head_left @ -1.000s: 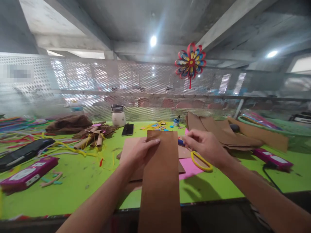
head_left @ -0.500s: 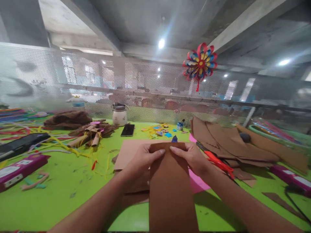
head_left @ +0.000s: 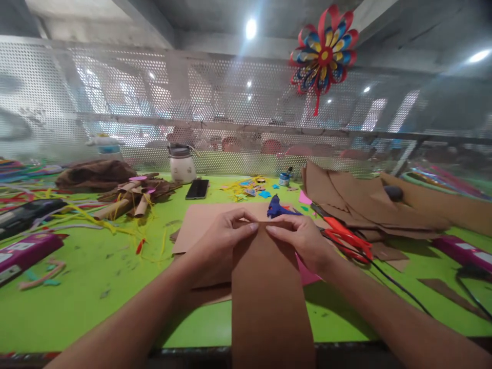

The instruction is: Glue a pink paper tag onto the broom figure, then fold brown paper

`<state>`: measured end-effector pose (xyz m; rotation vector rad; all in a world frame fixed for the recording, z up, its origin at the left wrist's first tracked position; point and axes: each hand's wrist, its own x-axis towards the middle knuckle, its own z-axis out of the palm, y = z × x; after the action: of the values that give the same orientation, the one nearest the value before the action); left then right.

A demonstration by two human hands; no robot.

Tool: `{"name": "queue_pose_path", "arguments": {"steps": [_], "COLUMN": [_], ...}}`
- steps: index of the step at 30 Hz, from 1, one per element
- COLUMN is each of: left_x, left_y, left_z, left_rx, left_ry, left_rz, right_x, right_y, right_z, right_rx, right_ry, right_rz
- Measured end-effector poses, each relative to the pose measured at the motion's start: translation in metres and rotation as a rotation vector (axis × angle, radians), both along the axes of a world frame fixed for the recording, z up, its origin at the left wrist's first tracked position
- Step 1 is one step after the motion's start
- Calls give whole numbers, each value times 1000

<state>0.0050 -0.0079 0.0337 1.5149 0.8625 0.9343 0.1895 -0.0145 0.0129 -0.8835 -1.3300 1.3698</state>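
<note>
Paper strip [head_left: 269, 302]: plain dark brown. Card sheet [head_left: 203, 223] under it: lighter tan. Table [head_left: 96, 302]: bright lime green. Scissors [head_left: 346, 237]: red handles. Glue gun [head_left: 277, 207]: blue. Paper flower [head_left: 325, 51] on the white perforated screen [head_left: 115, 102]: red, blue, yellow loops. Phone [head_left: 197, 189]: black. Sheet [head_left: 307, 274] under the strip: pink.

Green table [head_left: 96, 287]; perforated metal screen [head_left: 126, 102] behind; paper pinwheel [head_left: 324, 51] hanging; ceiling lamp [head_left: 250, 28] glaring.
</note>
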Motion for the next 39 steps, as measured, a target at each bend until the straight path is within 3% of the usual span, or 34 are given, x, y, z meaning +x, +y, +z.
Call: {"name": "queue_pose_path", "arguments": {"steps": [8, 12, 17, 29, 39], "left_x": [-1, -3, -3, -6, -10], "left_y": [7, 4, -1, -1, -4], "left_z": [-4, -1, 5, 5, 12], "left_rx": [110, 91, 76, 57, 314], "left_ry": [69, 50, 64, -101, -11], "left_rz": [-42, -76, -72, -171, -91], "right_x": [1, 0, 0, 4, 6], "right_y": [-2, -4, -5, -10, -15], "right_z": [-3, 0, 5, 10, 18], "right_rx": [-3, -76, -47, 35, 122], "right_ry": [14, 93, 100, 102, 137], "right_rz": [-65, -38, -75, -90, -71]}}
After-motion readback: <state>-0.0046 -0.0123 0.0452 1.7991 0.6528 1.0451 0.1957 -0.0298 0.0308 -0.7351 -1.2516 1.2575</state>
